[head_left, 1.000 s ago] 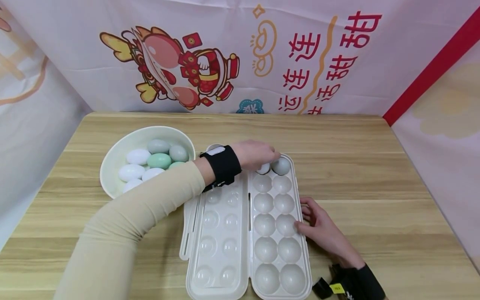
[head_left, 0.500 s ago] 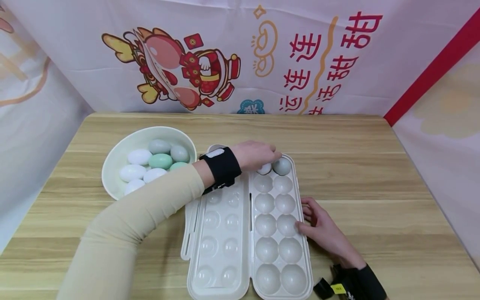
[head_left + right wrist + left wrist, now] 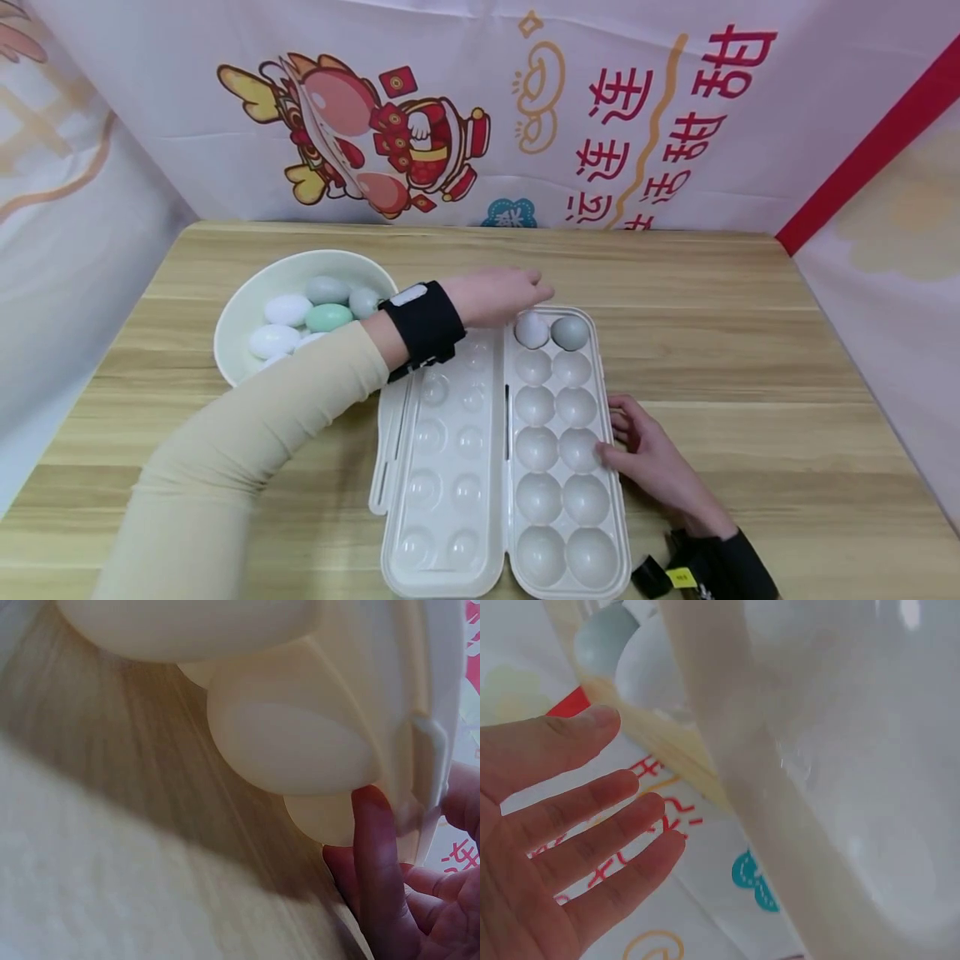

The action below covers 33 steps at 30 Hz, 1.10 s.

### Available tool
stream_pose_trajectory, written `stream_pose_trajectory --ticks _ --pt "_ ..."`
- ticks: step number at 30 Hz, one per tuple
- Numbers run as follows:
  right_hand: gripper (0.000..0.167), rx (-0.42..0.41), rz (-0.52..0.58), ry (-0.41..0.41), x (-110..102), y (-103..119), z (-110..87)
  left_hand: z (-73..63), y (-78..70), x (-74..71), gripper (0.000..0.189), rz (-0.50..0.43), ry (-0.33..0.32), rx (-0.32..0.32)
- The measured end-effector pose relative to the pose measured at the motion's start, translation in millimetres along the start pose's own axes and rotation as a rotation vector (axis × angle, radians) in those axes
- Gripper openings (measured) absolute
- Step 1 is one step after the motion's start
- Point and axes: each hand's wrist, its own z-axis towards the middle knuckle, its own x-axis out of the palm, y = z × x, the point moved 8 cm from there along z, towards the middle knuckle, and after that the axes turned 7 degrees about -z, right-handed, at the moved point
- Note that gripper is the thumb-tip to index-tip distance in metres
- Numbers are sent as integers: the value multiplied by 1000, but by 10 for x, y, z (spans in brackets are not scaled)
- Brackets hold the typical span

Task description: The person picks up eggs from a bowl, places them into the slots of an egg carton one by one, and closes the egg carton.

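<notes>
A white plastic egg box (image 3: 557, 472) lies unfolded on the table, its cups to the right and its dimpled lid (image 3: 446, 571) to the left. In the far row sit a white egg (image 3: 532, 331) and a grey-green egg (image 3: 570, 332). My left hand (image 3: 495, 296) hovers at the box's far end, just left of the white egg. In the left wrist view its fingers (image 3: 611, 844) are spread and relaxed, holding nothing. My right hand (image 3: 652, 458) grips the box's right edge, thumb on the rim; the right wrist view shows fingers (image 3: 379, 862) beneath, against the cup undersides.
A pale bowl (image 3: 231, 321) of white, green and grey eggs stands at the back left, partly hidden by my left sleeve (image 3: 247, 433). A printed cloth (image 3: 570, 108) hangs behind the wooden table (image 3: 720, 350).
My left hand has drawn back slightly to the left, off the far row, uncovering the white egg. My right hand keeps its place on the box edge.
</notes>
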Motion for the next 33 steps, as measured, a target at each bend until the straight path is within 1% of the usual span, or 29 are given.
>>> stream_pose_trajectory --ticks 3,6,10,13,17,21,26,28,30,33 --pt "48 -7 0 -4 1 0 2 -79 69 -55 49 -19 -1 -23" --pt "48 -16 -7 -6 -1 1 4 -161 137 -92 48 6 -10 -39" --pt "48 -7 -9 -7 -2 -8 4 -249 186 -118 44 33 -30 -34" --pt "48 4 -2 -2 -2 -8 -2 -298 203 -130 43 23 -31 -35" --pt "49 1 7 8 7 2 -8 -366 246 -156 45 -8 -19 -70" --pt "49 -5 3 9 3 3 -15 -443 294 -203 47 -44 -22 -92" --pt "50 -1 -5 12 -7 6 -19 -555 399 -273 48 -155 -37 -130" --pt "51 1 -4 14 -7 10 -18 -608 450 -307 47 -183 -43 -145" --pt "50 3 -5 14 -5 13 -16 -670 498 -346 45 -191 -59 -145" --pt "51 7 5 16 1 16 -14 -783 587 -415 42 -185 -88 -160"
